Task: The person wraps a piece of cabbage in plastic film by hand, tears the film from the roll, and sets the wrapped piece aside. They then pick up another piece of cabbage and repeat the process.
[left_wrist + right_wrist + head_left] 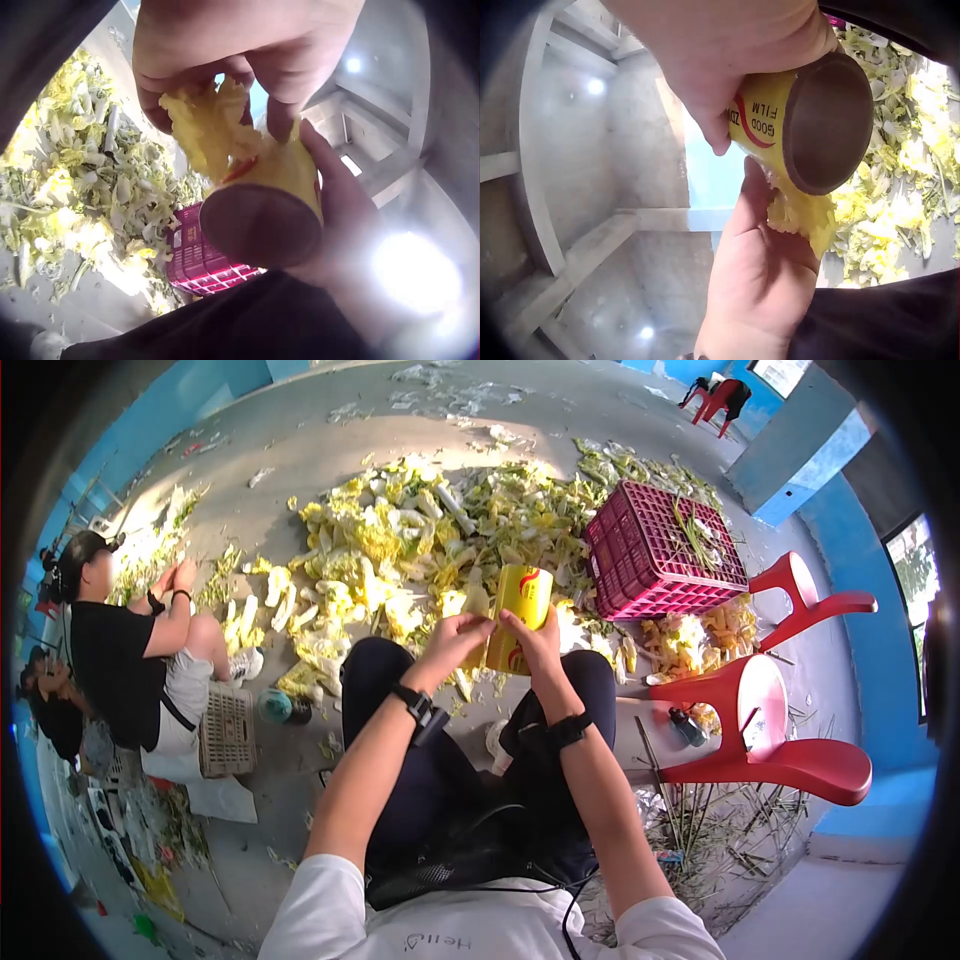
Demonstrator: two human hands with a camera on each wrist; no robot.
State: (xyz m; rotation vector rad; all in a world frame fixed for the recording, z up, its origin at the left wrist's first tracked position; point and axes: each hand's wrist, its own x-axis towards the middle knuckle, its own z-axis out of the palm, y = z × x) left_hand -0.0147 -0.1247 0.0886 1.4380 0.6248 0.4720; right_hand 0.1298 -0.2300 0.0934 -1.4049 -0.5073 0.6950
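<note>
A yellow roll of plastic film [523, 598], printed GOOD FILM [769, 120], is held up above the lap, the hollow end of its tube [831, 124] facing the right wrist camera. My right hand [535, 645] grips it round the side with the thumb on the near face. Beside it, my left hand [455, 642] holds a yellow cabbage leaf [206, 135] against the roll. The left thumb lies right at the roll's surface. In the head view the leaf is largely hidden behind the left hand.
A heap of cabbage leaves [400, 525] spreads over the floor ahead. A magenta crate [660, 555] stands upside down at right, near red plastic chairs [760, 710]. Another person [110, 640] sits at left on a pale crate [230, 730].
</note>
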